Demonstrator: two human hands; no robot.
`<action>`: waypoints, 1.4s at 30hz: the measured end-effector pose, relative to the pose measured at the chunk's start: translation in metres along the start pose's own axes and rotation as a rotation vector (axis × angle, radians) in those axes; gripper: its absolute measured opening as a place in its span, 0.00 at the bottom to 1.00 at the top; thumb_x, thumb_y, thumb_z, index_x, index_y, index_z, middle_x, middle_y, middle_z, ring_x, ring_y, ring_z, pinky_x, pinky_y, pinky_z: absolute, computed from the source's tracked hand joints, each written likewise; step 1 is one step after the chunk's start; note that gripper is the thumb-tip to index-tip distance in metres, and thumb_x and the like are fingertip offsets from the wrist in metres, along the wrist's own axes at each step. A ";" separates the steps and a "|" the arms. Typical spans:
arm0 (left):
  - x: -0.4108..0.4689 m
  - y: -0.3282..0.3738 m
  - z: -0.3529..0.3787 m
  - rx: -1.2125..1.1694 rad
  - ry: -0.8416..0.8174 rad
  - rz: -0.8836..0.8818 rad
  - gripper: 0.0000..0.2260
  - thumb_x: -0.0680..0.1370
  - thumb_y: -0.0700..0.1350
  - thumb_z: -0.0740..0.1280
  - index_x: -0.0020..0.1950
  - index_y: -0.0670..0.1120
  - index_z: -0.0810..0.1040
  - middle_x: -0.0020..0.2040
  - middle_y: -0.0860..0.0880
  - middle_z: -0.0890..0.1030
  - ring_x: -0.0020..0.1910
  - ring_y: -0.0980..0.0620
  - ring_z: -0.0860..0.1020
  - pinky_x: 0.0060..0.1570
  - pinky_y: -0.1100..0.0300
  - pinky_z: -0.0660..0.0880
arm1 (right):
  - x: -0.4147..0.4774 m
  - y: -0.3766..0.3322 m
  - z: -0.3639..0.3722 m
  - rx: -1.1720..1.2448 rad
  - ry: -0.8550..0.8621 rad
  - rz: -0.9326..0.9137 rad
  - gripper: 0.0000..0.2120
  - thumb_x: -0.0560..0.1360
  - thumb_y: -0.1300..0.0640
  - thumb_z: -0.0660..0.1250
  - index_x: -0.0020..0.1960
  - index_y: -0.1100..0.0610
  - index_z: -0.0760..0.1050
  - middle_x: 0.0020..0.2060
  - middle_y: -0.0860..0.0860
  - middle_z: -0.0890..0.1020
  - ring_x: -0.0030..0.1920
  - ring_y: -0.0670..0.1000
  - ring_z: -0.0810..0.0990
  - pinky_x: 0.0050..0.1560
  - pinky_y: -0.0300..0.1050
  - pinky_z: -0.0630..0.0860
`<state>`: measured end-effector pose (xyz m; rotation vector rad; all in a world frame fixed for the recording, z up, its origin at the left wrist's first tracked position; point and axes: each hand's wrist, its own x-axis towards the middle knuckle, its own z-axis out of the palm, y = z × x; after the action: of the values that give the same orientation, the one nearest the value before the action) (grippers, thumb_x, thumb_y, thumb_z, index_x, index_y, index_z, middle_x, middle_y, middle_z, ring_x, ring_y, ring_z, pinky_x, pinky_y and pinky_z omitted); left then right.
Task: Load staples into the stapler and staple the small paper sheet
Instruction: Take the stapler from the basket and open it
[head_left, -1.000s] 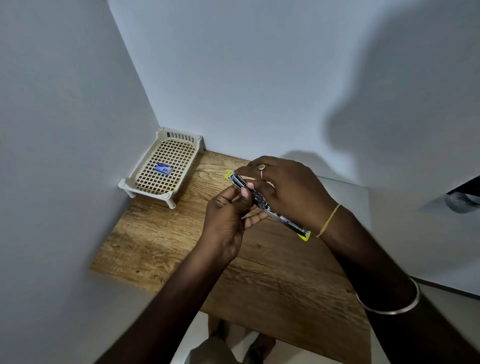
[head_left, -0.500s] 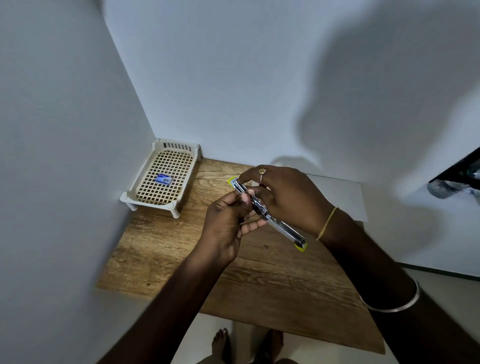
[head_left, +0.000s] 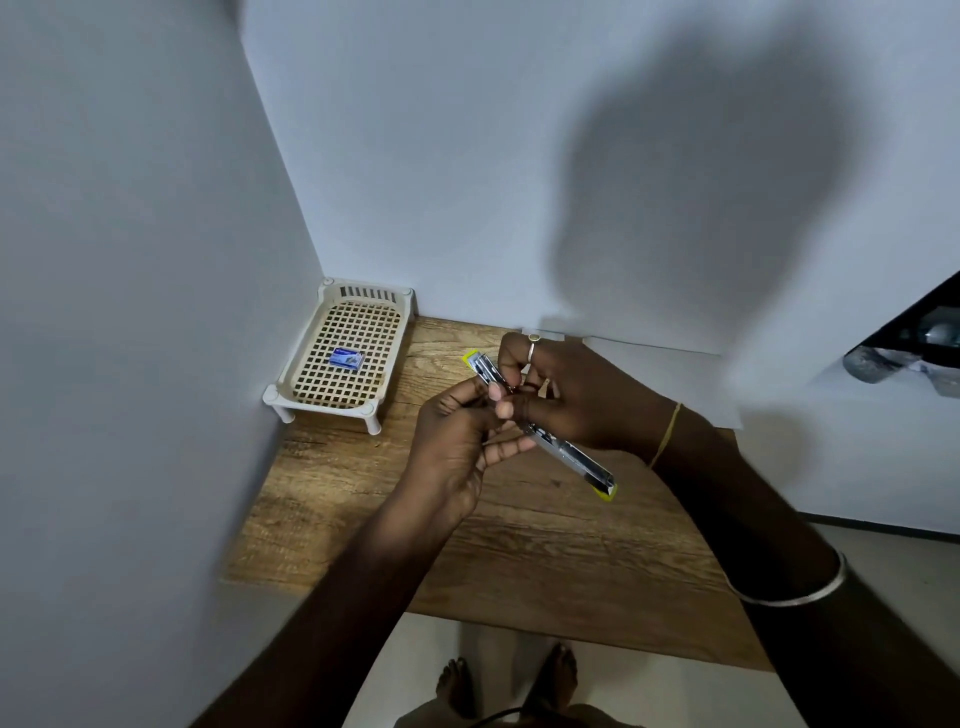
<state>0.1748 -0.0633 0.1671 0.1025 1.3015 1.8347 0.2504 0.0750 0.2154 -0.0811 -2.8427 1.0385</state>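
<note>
A stapler (head_left: 576, 457) with a metal body and yellow ends is swung open into one long line, held above the wooden table (head_left: 519, 545). My right hand (head_left: 582, 400) grips its middle from the far side. My left hand (head_left: 462, 441) pinches at the metal channel near the stapler's far half; any staples between its fingertips are too small to tell. A small blue staple box (head_left: 347, 358) lies in the cream basket (head_left: 291, 384). A white paper sheet (head_left: 675, 384) lies on the table behind my right hand.
The cream lattice basket stands on short legs in the back left corner against two white walls. Beyond the table's right end is a dark object (head_left: 909, 338). My bare feet (head_left: 509, 680) show below the table's near edge.
The camera has tilted down and back, so the table's near edge and my feet show. Both hands stay on the open stapler in nearly the same pose.
</note>
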 end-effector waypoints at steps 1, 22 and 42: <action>-0.001 -0.001 0.000 -0.001 -0.005 0.001 0.14 0.77 0.25 0.61 0.48 0.39 0.82 0.43 0.42 0.87 0.37 0.47 0.86 0.33 0.55 0.83 | -0.001 0.000 0.001 -0.010 0.011 0.002 0.11 0.75 0.53 0.72 0.46 0.53 0.69 0.39 0.45 0.82 0.38 0.46 0.80 0.39 0.44 0.75; 0.009 -0.003 0.021 0.010 0.008 0.080 0.10 0.82 0.36 0.65 0.48 0.45 0.85 0.45 0.46 0.88 0.43 0.48 0.87 0.38 0.55 0.83 | -0.035 0.007 -0.001 -0.299 0.318 0.029 0.21 0.76 0.40 0.68 0.68 0.39 0.74 0.59 0.40 0.76 0.48 0.42 0.80 0.43 0.50 0.80; 0.038 -0.050 0.020 -0.123 -0.066 0.168 0.07 0.80 0.34 0.66 0.50 0.43 0.82 0.52 0.43 0.87 0.52 0.47 0.86 0.48 0.54 0.83 | -0.075 0.072 0.008 -0.007 0.362 0.287 0.22 0.71 0.45 0.75 0.63 0.41 0.74 0.43 0.34 0.83 0.49 0.40 0.82 0.52 0.50 0.81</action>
<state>0.1902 -0.0185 0.1212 0.2102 1.1610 2.0316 0.3247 0.1185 0.1560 -0.6258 -2.5494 0.9444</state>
